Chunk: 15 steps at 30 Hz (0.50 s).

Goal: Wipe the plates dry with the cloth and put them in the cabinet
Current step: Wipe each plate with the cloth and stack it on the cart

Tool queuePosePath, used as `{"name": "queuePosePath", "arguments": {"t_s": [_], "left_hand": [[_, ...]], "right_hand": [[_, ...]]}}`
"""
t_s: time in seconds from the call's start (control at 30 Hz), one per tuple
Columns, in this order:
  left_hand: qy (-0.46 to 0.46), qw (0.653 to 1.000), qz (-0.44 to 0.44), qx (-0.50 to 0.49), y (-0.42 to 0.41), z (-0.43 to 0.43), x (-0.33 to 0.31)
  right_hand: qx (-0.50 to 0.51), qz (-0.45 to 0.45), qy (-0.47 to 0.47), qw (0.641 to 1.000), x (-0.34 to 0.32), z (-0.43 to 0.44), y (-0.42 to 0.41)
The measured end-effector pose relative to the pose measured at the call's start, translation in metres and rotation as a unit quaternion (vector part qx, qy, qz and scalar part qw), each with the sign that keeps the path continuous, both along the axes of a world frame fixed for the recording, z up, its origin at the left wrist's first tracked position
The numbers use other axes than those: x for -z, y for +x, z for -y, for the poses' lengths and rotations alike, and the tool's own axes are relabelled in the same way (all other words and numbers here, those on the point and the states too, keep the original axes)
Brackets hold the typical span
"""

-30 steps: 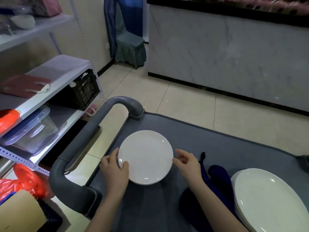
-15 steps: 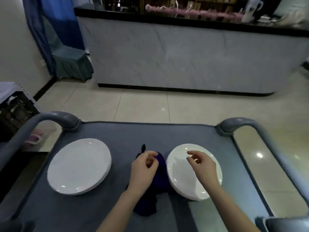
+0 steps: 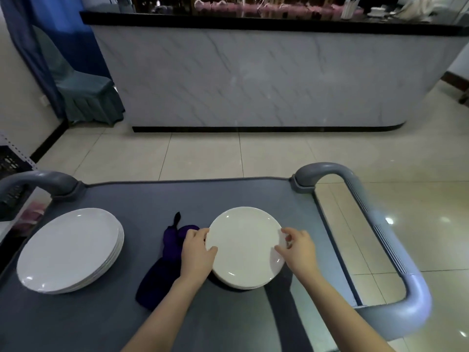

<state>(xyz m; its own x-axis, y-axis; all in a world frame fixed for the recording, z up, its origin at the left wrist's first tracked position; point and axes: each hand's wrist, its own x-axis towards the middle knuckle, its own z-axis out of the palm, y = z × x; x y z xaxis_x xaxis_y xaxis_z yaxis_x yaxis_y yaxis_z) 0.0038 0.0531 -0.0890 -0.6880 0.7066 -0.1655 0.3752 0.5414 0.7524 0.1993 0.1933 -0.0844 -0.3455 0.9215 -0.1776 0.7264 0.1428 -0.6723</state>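
Two-handed, gripping the top plate (image 3: 245, 246) of the right-hand stack (image 3: 243, 285) — curling the left hand (image 3: 196, 252) round its left rim, pinching its right rim with the right hand (image 3: 298, 250). Holding the left forearm over the dark cloth (image 3: 162, 273), beside that stack on the grey cart (image 3: 228, 194). Facing a second plate stack (image 3: 68, 250) farther left — and a marble-fronted counter (image 3: 253, 80) beyond.

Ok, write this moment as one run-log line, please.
left hand: grips top plate left rim | right hand: grips right rim | cloth: on cart | other stack: untouched
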Motion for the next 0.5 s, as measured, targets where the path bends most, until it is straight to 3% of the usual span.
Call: {"name": "queuePosePath", "arguments": {"t_s": [0.2,0.37,0.5], "left_hand": [[-0.02,0.999,0.022,-0.031,-0.004,-0.003,0.002],[0.021,0.994,0.082,-0.064,-0.01,0.001,0.003],[0.059,0.986,0.126,-0.095,-0.024,0.007,-0.008]], "right_hand": [[0.023,-0.038,-0.054,0.998,0.007,-0.006,0.003],[0.058,-0.095,-0.091,0.99,0.007,-0.007,0.002],[0.068,-0.22,-0.155,0.961,-0.009,-0.008,-0.005]]}}
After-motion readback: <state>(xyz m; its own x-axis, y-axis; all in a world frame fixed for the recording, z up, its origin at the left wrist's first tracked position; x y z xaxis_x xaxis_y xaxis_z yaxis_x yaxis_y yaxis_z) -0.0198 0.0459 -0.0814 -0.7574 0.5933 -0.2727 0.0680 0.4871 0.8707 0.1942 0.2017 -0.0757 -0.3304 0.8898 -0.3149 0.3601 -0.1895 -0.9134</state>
